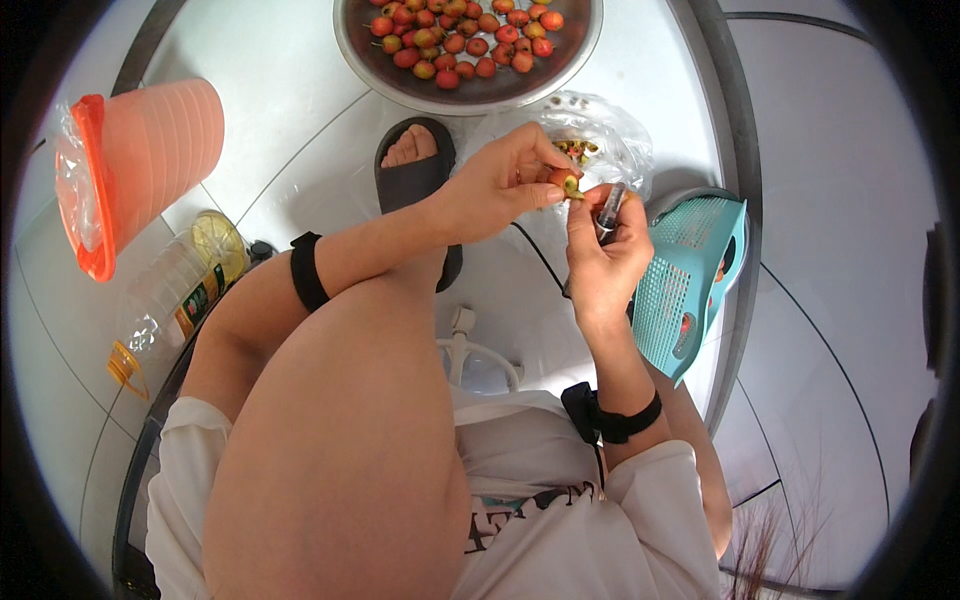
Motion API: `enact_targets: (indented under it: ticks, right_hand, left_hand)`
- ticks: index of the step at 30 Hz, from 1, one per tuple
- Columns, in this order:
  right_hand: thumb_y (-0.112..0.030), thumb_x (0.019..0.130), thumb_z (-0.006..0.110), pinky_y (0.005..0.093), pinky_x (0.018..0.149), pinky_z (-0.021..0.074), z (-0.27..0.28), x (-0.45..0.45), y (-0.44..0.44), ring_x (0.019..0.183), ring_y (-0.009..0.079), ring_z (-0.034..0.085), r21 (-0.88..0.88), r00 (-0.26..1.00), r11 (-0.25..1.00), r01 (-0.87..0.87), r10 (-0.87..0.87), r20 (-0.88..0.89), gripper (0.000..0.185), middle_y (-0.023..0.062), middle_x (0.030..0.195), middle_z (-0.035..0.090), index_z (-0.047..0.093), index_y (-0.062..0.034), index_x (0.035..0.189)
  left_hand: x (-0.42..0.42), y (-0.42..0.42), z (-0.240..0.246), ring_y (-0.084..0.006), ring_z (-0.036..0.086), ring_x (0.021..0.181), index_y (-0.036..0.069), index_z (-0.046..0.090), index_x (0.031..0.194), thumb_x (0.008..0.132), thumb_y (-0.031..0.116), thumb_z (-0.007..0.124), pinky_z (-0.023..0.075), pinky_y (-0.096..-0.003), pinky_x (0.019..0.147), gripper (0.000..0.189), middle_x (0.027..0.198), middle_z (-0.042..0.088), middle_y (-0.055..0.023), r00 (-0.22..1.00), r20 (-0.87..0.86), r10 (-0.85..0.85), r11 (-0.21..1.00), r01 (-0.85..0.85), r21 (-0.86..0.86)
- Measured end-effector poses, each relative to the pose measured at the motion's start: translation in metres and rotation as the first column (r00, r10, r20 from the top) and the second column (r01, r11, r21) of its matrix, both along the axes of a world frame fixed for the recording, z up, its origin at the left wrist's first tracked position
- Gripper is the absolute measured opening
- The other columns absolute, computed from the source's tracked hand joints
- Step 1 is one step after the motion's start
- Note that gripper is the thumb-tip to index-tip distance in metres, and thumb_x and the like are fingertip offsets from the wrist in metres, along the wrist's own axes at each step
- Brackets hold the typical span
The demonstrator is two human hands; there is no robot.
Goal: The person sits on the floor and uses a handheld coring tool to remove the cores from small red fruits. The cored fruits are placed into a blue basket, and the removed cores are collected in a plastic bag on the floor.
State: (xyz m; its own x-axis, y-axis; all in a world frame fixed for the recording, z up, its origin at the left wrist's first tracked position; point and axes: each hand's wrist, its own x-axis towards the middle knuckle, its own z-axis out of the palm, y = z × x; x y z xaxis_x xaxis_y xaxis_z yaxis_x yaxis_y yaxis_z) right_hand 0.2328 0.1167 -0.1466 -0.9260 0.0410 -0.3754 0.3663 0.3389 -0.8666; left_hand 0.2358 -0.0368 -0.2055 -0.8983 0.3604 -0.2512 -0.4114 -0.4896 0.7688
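Note:
My left hand (495, 184) holds a red hawthorn-like fruit (564, 180) between thumb and fingers; a pale cut hollow shows at its end. Close against it on the right, my right hand (609, 244) grips a small tool with a clear tubular part (611, 206), and its thumb and finger pinch a greenish-yellow scrap (575, 195) at the fruit. Below the hands lies a clear plastic bag (622, 139) with cut fruit scraps (577, 150) in it. Beyond them, a steel basin (465, 105) holds several red and yellowish fruits (476, 46).
A turquoise perforated basket (664, 300) with some red fruits stands at the right. On the left are an orange ribbed bin (157, 142) with a bag over its rim and a lying plastic bottle (165, 292). A black sandal (409, 180) is on my foot. A dark cable (541, 255) runs below my hands.

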Motion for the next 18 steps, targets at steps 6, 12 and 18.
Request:
enact_targets:
  ticks: [6,12,18]
  right_hand:
    - [0.001,0.086,0.061,0.0172,0.053,0.0362,-0.008,-0.002,0.005,0.06,0.0018,0.042,-0.015,0.998,0.998,0.064,-0.064,0.022,0.01,-0.003,0.074,0.05,0.053,-0.0016,0.09]
    - [0.006,0.081,0.061,0.0186,0.053,0.0392,-0.001,-0.004,0.007,0.063,0.0038,0.047,0.122,0.989,0.992,-0.03,0.012,0.144,0.018,0.0012,0.088,0.053,0.055,-0.0019,0.096]
    - [-0.006,0.088,0.063,0.0173,0.043,0.0325,0.044,-0.014,0.007,0.052,0.0021,0.046,-0.376,0.914,0.907,0.187,-0.02,0.405,0.013,-0.0003,0.074,0.058,0.059,-0.0032,0.101]
  left_hand:
    - [0.0,-0.001,-0.002,-0.0204,0.057,0.113,0.004,0.047,0.112,0.091,0.0,0.055,0.0449,-0.0332,0.098,0.022,0.117,0.058,-0.0124,0.999,-0.009,0.046,0.998,-0.046,0.032]
    - [-0.001,-0.004,0.006,-0.0183,0.058,0.109,0.005,0.048,0.111,0.09,-0.001,0.057,0.0464,-0.0312,0.094,0.024,0.113,0.058,-0.0105,0.999,0.037,0.037,0.998,-0.035,-0.05]
    - [-0.014,-0.005,0.042,-0.0178,0.059,0.102,0.005,0.058,0.112,0.074,0.011,0.077,0.0461,-0.0314,0.086,0.043,0.1,0.062,-0.0045,0.893,-0.407,-0.192,0.84,-0.065,-0.539]
